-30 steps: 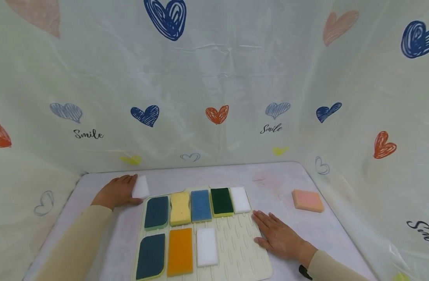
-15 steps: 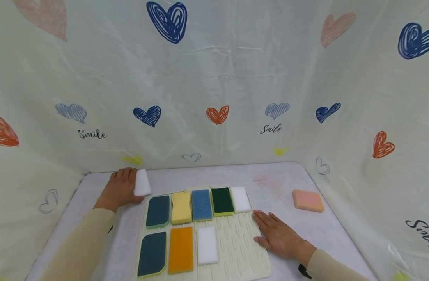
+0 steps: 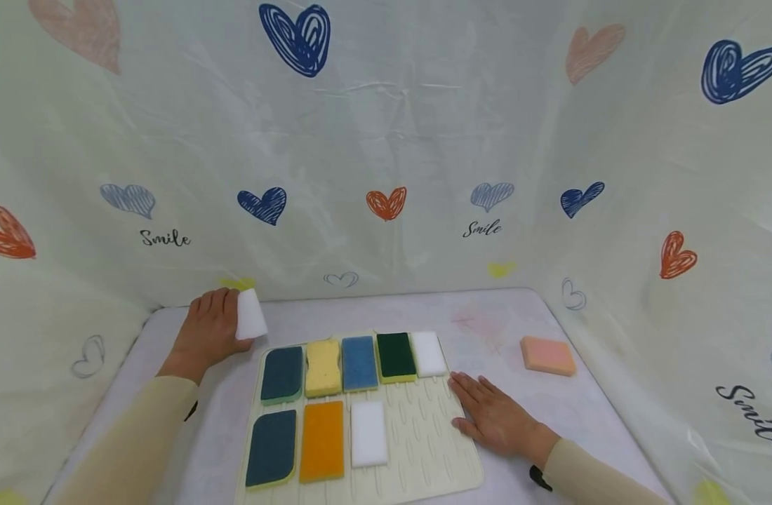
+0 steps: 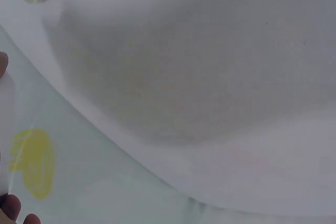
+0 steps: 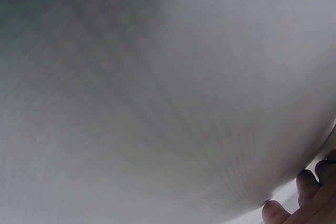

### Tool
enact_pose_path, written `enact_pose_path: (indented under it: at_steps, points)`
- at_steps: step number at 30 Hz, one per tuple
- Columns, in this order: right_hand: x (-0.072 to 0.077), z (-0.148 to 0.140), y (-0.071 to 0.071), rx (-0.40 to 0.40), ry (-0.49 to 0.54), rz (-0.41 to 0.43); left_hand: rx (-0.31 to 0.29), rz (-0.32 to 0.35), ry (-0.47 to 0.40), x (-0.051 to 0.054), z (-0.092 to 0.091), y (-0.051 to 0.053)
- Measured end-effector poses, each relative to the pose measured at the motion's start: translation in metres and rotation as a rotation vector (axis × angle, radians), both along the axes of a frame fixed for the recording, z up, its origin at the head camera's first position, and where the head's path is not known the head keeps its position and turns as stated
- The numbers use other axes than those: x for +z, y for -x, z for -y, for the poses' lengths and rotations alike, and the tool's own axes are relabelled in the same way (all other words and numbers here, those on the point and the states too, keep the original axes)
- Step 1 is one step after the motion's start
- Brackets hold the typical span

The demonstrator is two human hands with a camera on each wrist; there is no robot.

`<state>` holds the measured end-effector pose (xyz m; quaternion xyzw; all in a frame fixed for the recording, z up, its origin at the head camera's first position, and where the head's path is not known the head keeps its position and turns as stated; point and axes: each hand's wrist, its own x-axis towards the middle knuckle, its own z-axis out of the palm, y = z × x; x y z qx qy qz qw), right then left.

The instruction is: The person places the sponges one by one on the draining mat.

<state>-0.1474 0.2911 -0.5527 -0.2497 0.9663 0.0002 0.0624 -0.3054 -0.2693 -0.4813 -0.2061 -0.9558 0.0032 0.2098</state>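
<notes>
In the head view my left hand [image 3: 208, 330] pinches a white melamine sponge [image 3: 251, 314] between thumb and fingers, beyond the mat's far left corner. The sponge is tilted and seems raised off the table. In the left wrist view only fingertips [image 4: 11, 206] and a strip of the white sponge [image 4: 6, 129] show at the left edge. My right hand [image 3: 496, 417] lies with straight fingers at the right edge of the cream mat [image 3: 430, 449]. Blurred pale surface fills most of the right wrist view, with a few fingers [image 5: 310, 187] at lower right.
On the mat, the back row has a blue-grey sponge [image 3: 281, 373], a yellow one [image 3: 323, 368], a blue one [image 3: 359, 363], a dark green one [image 3: 396, 355] and a white one [image 3: 428, 354]. In front lie another blue-grey [image 3: 271, 449], an orange [image 3: 322, 442] and a white sponge [image 3: 368, 433]. A pink sponge [image 3: 548, 355] sits right.
My left hand has moved up and away toward the back of the table, carrying the white sponge, which now stands more tilted. My right hand stays at the mat's edge.
</notes>
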Motion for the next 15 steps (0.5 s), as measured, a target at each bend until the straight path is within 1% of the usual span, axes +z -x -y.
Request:
enact_pose_path:
  at_steps: [9, 15]
  points:
    - [0.0, 0.0, 0.001, -0.001, -0.011, 0.013, -0.022, -0.033, -0.017, 0.014, -0.011, -0.01]
    - [0.001, -0.001, 0.001, 0.015, 0.008, 0.001, -0.004, -0.01, -0.005, 0.019, -0.023, -0.02]
